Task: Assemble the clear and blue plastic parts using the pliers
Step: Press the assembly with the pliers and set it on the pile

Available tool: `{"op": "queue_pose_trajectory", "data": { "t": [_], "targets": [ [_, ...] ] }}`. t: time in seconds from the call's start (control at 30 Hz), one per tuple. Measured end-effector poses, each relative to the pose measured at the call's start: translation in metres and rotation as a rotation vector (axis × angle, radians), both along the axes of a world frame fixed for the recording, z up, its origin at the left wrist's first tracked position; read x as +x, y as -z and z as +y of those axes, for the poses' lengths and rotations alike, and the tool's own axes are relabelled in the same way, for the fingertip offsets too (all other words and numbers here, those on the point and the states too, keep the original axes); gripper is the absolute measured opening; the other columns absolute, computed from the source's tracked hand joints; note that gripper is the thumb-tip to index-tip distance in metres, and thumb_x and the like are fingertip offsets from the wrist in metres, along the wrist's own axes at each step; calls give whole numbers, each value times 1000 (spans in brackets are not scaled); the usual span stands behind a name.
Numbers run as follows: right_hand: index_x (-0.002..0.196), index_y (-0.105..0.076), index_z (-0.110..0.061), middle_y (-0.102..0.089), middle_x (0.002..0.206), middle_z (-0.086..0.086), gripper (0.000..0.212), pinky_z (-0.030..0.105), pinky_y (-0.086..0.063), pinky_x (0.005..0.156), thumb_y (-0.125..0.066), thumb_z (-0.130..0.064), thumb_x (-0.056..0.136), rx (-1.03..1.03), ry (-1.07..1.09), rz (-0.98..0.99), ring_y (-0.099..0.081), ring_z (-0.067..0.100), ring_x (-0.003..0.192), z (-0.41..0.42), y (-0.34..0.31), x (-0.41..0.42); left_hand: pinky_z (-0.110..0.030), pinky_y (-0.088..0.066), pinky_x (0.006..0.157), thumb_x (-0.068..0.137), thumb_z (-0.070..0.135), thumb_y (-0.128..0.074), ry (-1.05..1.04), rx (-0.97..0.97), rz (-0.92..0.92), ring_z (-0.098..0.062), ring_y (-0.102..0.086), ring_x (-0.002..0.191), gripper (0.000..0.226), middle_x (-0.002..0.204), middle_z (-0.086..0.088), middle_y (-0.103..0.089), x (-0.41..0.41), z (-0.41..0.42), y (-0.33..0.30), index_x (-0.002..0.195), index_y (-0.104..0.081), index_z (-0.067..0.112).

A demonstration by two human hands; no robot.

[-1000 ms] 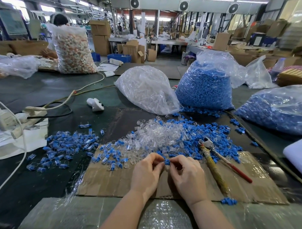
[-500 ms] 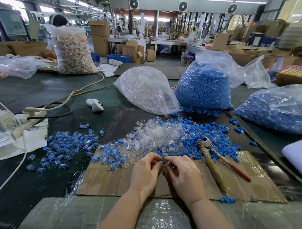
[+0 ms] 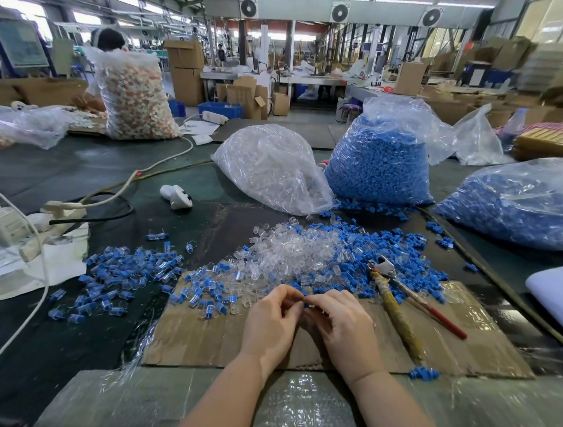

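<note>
A: Where's the part?

B: Pinched between both hands, near edge of the loose pile. Left hand (image 3: 271, 322) and right hand (image 3: 340, 321) meet fingertip to fingertip over the cardboard sheet (image 3: 470, 344). A sliver of the blue part (image 3: 306, 305) shows in the gap. Can't tell whether a clear piece is already on it.

A: Fingers?

B: Curled on both hands, pinching that small piece. Neither hand is free.

A: Pliers?

B: Pliers (image 3: 401, 308) lie flat on the cardboard, just right of the right hand, not touching it. Head points far, sitting in the blue parts; handles run near and a bit right. The yellow-wrapped handle is the one closer to the hand.

A: So the right hand picks them up?

B: My read, yes. The right hand is clearly nearer, and the left would have to cross over. The handles lie roughly along the right forearm, so little wrist turn needed. The left would then have to hold the part alone.

A: Stock?

B: Clear pieces (image 3: 294, 251) heaped just beyond the fingertips, and finished ones (image 3: 123, 276) spread on the bench to the left.
</note>
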State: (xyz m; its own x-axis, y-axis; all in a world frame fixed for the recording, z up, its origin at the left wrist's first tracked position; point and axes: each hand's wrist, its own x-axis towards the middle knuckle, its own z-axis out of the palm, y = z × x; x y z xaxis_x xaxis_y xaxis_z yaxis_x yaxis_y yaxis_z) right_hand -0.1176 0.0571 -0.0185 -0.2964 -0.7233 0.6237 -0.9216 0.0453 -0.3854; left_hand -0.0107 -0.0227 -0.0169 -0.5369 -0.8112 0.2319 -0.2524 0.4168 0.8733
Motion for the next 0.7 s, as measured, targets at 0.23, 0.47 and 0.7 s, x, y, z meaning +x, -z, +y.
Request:
{"op": "queue_pose_trajectory", "data": {
  "t": [0.23,0.47,0.7],
  "targets": [
    [91,-71,-18,-63,78,-7,17,25,-48,65,-77,-21,75,17,-16,30,-57,12,71,1,-3,2,-6,-43,64,86,9,-63,-12,7,-1,5,-58,71,28,73,12,-64,0,0,-1,77,-58,35],
    [98,-69,-15,-62,89,-3,19,34,-46,79,-71,-20,80,68,136,20,-58,17,84,6,-10,-5,-10,-47,65,87,12,-63,-17,74,13,0,-59,70,19,74,9,-65,0,1,-1,79,-61,29],
    [138,-35,-19,-40,139,12,56,50,-27,107,-41,-51,92,581,772,-62,-36,29,130,25,-27,-45,-6,-42,63,87,11,-62,-19,80,-2,0,-56,72,20,76,9,-63,1,2,-3,79,-59,29]
  ]
}}
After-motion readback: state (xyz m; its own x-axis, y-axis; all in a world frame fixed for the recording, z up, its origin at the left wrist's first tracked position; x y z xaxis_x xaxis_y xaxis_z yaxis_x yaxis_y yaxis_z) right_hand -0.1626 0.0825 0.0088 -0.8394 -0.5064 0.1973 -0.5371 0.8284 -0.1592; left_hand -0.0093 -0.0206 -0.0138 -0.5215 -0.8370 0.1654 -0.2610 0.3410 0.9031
